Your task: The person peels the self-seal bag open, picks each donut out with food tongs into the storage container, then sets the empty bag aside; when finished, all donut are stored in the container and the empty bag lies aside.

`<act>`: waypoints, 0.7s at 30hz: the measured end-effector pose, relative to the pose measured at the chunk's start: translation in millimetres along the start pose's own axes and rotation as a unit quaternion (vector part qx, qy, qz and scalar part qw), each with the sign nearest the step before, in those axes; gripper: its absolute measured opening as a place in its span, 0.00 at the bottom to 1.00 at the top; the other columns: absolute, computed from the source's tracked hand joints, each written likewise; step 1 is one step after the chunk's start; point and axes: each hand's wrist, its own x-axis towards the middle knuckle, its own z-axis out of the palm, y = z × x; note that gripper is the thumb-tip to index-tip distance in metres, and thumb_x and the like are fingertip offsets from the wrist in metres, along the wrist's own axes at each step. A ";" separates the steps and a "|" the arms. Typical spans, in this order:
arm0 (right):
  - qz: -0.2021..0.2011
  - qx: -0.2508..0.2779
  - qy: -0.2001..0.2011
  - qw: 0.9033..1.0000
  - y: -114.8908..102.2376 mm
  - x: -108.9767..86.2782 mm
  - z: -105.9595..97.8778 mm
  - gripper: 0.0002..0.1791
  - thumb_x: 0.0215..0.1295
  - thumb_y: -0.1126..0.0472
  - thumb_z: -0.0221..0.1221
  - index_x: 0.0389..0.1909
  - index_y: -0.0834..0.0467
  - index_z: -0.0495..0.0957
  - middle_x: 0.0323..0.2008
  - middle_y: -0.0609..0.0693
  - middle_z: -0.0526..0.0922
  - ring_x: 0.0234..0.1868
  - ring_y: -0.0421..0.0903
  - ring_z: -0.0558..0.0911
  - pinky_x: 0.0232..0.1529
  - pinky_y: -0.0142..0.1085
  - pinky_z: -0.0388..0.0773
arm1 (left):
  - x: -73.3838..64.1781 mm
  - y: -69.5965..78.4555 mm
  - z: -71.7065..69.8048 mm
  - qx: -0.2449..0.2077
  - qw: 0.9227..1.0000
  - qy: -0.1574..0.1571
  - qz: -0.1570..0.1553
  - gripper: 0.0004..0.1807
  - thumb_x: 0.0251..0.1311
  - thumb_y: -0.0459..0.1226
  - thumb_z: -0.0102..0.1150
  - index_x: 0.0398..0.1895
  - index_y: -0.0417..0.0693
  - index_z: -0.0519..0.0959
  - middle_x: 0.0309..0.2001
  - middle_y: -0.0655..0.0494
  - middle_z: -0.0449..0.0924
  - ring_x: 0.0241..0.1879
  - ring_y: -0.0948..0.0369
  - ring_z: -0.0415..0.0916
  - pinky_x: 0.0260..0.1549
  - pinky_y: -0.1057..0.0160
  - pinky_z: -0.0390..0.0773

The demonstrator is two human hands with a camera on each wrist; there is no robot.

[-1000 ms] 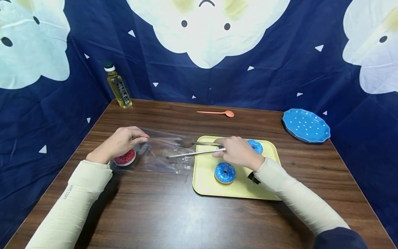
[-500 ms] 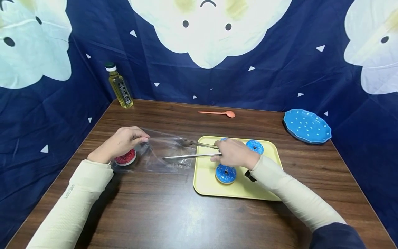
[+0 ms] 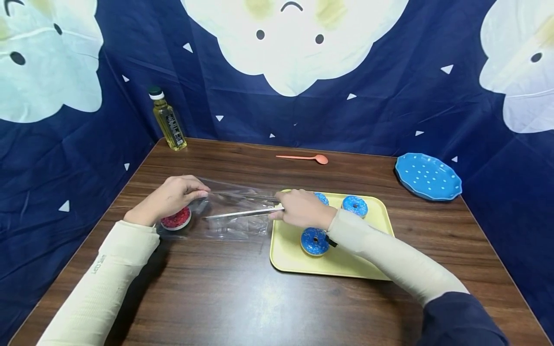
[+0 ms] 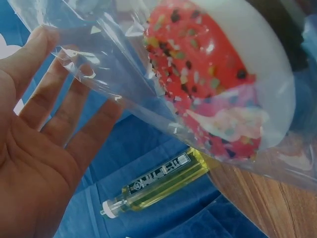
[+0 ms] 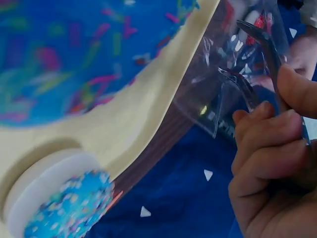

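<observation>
My left hand (image 3: 175, 196) pinches the edge of a clear plastic bag (image 3: 235, 228) between thumb and fingers. Inside the bag, below that hand, is a doughnut with red icing and sprinkles (image 4: 198, 74), partly hidden by the hand in the head view. Metal tongs (image 3: 244, 213) are gripped in my right hand (image 3: 303, 209), above the left edge of the yellow tray (image 3: 285, 259). Their two arms stand apart and point left across the bag, with nothing between the tips. Whether the tips are inside the bag, I cannot tell. Blue-iced doughnuts (image 3: 315, 241) lie on the tray by my right forearm.
An oil bottle (image 3: 170, 125) stands at the table's back left corner. An orange spoon (image 3: 305, 157) lies along the back. At the back right is a blue dotted plate (image 3: 428, 177). Dark blue cloth surrounds the wooden table (image 3: 242, 293).
My right hand has moved left with the tongs, whose tips reach further across the bag. More of the blue doughnuts shows behind the hand. My left hand keeps its hold on the bag.
</observation>
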 end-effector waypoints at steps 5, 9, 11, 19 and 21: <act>-0.021 -0.001 -0.014 1.000 -8.1 14.8 2.8 0.29 0.70 0.41 0.60 0.56 0.63 0.78 0.38 0.54 0.86 0.31 0.47 0.84 0.35 0.43 0.81 | -0.1 -0.9 1.1 0.004 1.000 0.011 0.017 0.06 0.66 0.35 0.65 0.40 0.44 0.88 0.40 0.53 0.85 0.43 0.54 0.81 0.45 0.49 0.79; -0.039 -0.012 -0.012 0.999 -13.3 25.3 3.2 0.29 0.70 0.40 0.59 0.58 0.61 0.78 0.41 0.56 0.87 0.33 0.49 0.85 0.34 0.45 0.81 | 0.4 -0.7 1.4 0.011 0.999 0.017 0.029 0.06 0.66 0.35 0.65 0.40 0.44 0.88 0.40 0.52 0.85 0.42 0.54 0.82 0.43 0.49 0.79; -0.046 -0.015 -0.013 0.999 -15.5 30.2 3.3 0.27 0.71 0.40 0.59 0.54 0.60 0.79 0.39 0.55 0.86 0.33 0.50 0.85 0.32 0.46 0.81 | 0.5 -0.4 0.9 0.010 1.000 0.013 0.025 0.06 0.66 0.35 0.65 0.41 0.44 0.88 0.40 0.52 0.85 0.42 0.54 0.81 0.43 0.50 0.79; -0.064 -0.032 -0.014 0.997 -21.7 48.9 6.6 0.25 0.70 0.42 0.60 0.55 0.58 0.80 0.41 0.53 0.87 0.37 0.50 0.86 0.34 0.47 0.83 | 1.3 -1.4 -0.3 0.010 1.000 0.002 0.006 0.07 0.68 0.36 0.64 0.42 0.44 0.88 0.42 0.52 0.85 0.44 0.54 0.81 0.44 0.50 0.79; -0.067 -0.037 -0.013 0.997 -23.2 53.1 8.2 0.24 0.70 0.42 0.60 0.53 0.57 0.80 0.39 0.52 0.86 0.36 0.50 0.85 0.32 0.46 0.82 | 1.1 -1.7 0.1 0.006 1.000 0.002 0.004 0.07 0.68 0.36 0.63 0.42 0.44 0.88 0.42 0.52 0.85 0.44 0.53 0.81 0.44 0.50 0.79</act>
